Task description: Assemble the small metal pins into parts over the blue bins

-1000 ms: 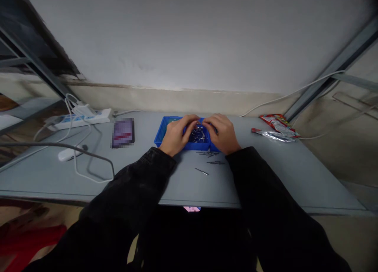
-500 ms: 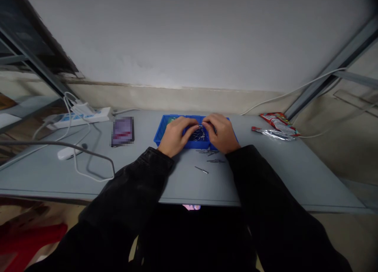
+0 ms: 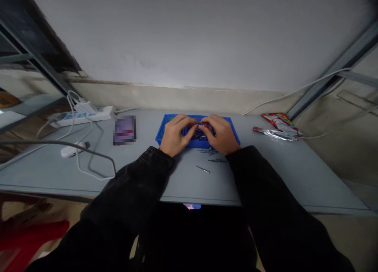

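My left hand and my right hand meet over a blue plastic tray with compartments. Both are closed in a pinch, fingertips nearly touching, on a small silvery metal pin that the fingers partly hide. Below them in the tray lies a heap of short shiny metal pins. In front of the tray, several thin dark rods lie on the table, with another small group of rods nearer me. A single rod with a thicker silvery end lies apart, closest to the table's front edge.
To the left are a white power strip with plugs and cables, a blurred purple item and a small white device. A red snack packet and a silvery wrapper lie right. A wall rises behind.
My fingertips have drawn closer together over the tray, the right thumb now meeting the left fingers at the pin. The view has shifted slightly; the rods on the table lie as before.
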### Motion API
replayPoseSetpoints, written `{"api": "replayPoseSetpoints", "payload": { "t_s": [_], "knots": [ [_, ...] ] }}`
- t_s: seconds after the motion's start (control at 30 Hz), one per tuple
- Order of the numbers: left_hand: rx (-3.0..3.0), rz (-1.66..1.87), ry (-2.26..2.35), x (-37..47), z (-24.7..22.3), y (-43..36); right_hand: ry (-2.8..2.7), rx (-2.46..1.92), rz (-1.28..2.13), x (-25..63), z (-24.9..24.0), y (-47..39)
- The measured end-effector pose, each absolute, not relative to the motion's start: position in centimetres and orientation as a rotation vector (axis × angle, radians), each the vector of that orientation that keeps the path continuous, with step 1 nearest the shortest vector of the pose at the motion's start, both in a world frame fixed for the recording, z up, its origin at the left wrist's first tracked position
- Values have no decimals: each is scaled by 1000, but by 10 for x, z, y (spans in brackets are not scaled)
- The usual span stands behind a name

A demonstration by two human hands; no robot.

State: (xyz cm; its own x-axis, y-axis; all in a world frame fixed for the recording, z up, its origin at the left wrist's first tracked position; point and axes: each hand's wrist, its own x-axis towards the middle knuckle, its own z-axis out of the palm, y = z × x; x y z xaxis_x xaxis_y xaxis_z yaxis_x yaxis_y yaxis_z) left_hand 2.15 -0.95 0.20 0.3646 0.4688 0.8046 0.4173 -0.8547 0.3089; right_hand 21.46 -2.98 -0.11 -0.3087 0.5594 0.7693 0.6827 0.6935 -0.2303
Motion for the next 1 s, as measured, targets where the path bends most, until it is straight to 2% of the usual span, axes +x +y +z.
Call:
{"api": "replayPoseSetpoints", "payload": {
  "t_s": [1.0],
  "knots": [
    [2527, 1488, 858, 20, 1, -10, -1953, -923, -168, 217, -2, -27]
  ]
}}
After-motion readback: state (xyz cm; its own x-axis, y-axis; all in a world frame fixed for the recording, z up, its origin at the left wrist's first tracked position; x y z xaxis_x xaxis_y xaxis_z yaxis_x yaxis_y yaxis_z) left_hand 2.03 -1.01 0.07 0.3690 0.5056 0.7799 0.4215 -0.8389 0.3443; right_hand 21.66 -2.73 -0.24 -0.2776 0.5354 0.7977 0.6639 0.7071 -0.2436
